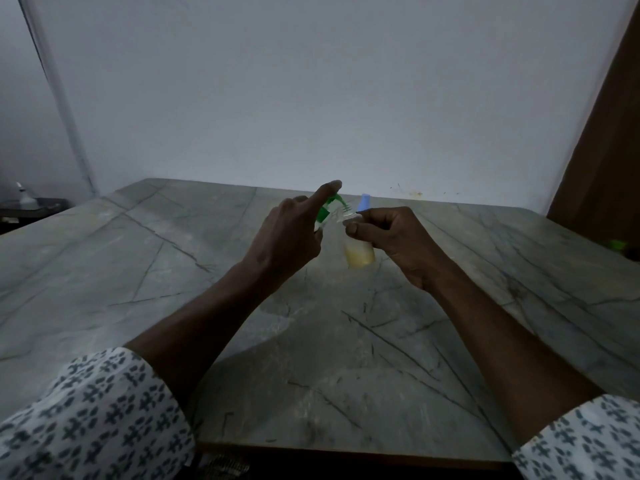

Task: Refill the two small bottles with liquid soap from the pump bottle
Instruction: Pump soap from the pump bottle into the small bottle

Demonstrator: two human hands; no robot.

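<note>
Small bottle [360, 255], part-filled, is pinched at its neck by fingers of the right hand [398, 240], just beside left hand [287, 237] fingers clamped on the pump bottle [323, 213]; soap may be spilled if spout and mouth are misaligned.

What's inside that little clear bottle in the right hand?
The small clear plastic bottle holds pale yellow liquid in its lower part. The right hand wraps round its middle, so the exact fill level is hidden.

Pump bottle [323, 213] left of small bottle [360, 254] (nozzle [341, 202] at its mouth).
</note>
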